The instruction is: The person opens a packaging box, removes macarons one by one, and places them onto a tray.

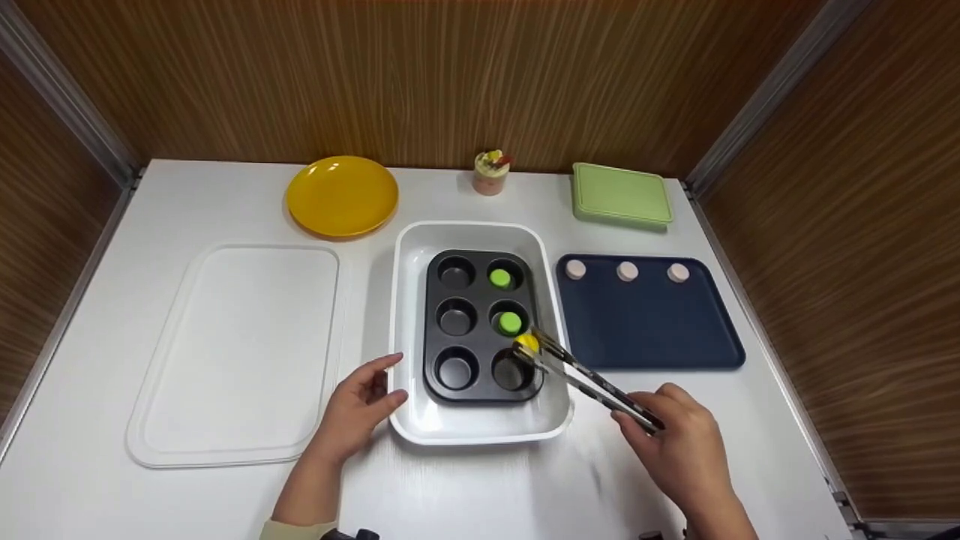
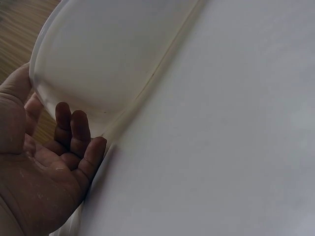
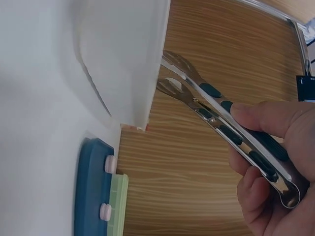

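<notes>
A white basin holds a black muffin tin. Two green round pieces sit in the tin's far and middle right cups. My right hand grips metal tongs with dark inserts. Their tips are at a yellow round piece, just above the near right cup; in the right wrist view the basin wall hides this piece. My left hand holds the basin's left rim, thumb and index finger over the edge, other fingers bent against the outer wall in the left wrist view.
A navy tray with three pale pink round pieces lies to the right. Behind it stands a green lidded box. A dessert cup and a yellow plate are at the back. A white lid lies left.
</notes>
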Available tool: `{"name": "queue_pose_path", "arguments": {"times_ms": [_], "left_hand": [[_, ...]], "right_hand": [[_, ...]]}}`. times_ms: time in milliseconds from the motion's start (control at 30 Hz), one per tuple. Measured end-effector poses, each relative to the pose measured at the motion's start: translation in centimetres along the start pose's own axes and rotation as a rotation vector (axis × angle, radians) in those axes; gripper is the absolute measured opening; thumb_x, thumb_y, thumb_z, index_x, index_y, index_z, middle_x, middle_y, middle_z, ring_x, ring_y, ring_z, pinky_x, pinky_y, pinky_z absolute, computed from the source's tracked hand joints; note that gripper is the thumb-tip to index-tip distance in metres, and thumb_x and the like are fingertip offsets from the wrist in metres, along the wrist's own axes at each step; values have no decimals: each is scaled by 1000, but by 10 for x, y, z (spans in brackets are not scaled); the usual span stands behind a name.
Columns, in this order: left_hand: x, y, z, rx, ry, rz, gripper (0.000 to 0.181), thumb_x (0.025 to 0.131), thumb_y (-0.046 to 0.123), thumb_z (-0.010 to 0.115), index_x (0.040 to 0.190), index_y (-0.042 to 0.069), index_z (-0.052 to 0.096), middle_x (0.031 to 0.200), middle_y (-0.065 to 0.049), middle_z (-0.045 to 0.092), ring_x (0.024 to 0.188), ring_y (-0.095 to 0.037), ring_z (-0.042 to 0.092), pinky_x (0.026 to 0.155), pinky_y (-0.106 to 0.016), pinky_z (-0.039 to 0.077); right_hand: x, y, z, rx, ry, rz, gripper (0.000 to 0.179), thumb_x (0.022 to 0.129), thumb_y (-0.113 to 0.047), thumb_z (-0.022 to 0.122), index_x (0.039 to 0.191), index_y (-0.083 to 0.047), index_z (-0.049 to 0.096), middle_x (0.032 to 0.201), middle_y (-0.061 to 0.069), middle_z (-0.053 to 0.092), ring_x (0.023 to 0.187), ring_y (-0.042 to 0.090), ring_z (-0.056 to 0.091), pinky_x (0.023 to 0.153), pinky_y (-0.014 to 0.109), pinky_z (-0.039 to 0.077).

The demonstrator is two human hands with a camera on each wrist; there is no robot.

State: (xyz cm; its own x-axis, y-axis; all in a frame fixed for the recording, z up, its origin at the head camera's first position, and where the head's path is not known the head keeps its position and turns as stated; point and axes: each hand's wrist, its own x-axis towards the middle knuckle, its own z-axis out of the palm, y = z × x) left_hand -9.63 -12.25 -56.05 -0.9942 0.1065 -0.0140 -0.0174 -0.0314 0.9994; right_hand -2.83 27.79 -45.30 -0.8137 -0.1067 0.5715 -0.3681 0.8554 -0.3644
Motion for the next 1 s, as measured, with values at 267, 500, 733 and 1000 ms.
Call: {"name": "queue_pose_path", "arguments": {"times_ms": [267, 500, 733, 1000], "left_hand": [[-1, 1, 0, 15, -6, 0, 51, 91, -6, 78, 140, -4, 64, 130, -19, 64, 108, -17, 56, 100, -19, 46], [0, 1, 0, 3, -8, 16, 51, 91, -7, 78, 140, -7, 63, 140, -21, 61, 116, -10, 56, 104, -17, 43], [-1, 0, -1, 11, -18, 18, 52, 91, -6, 78, 141, -8, 62, 143, -23, 58, 121, -6, 53, 107, -16, 40], [0, 1, 0, 23, -13, 1, 52, 91, -6, 79, 140, -6, 63, 139, -20, 61, 118, -7, 54, 105, -17, 42]], "right_hand": [[3, 3, -12, -3, 51, 12, 30, 64, 2, 97, 88, -8, 81, 72, -6, 55, 61, 4, 46, 55, 21, 40], [6, 10, -24, -31, 77, 24, 29, 64, 4, 96, 87, -7, 81, 71, -6, 57, 60, 5, 48, 56, 21, 41], [5, 19, -36, -60, 93, 61, 26, 66, 5, 94, 87, -5, 81, 70, -4, 59, 59, 4, 49, 57, 21, 42], [-3, 33, -41, -88, 125, 95, 23, 65, 3, 93, 85, -3, 81, 67, -2, 59, 60, -1, 48, 57, 24, 42]]}}
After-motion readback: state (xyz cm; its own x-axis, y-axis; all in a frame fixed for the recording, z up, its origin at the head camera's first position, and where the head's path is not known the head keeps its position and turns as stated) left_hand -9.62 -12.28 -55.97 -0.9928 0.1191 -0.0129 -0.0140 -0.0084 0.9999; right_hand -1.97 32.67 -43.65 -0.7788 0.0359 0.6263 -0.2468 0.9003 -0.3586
